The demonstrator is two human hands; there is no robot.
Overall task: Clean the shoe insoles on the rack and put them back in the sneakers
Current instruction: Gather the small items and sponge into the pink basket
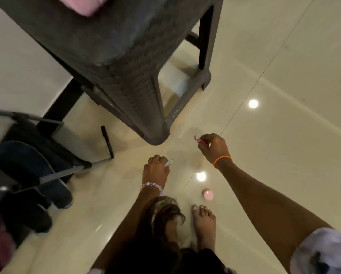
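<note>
Glossy cream floor tiles (284, 76) under a dark woven-look stool (126, 66). On the shoe rack (47, 175) at far left lies a dark insole (27, 159); probably light and floppy, best pinched at the heel. The left hand (155, 169) pinches something small and white, and the right hand (213, 147) pinches a small red item.

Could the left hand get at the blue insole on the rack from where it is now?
Probably yes. The floor between the left hand and the blue insole on the rack looks free. But its fingers already pinch a small white object, which would hamper a grasp.
</note>
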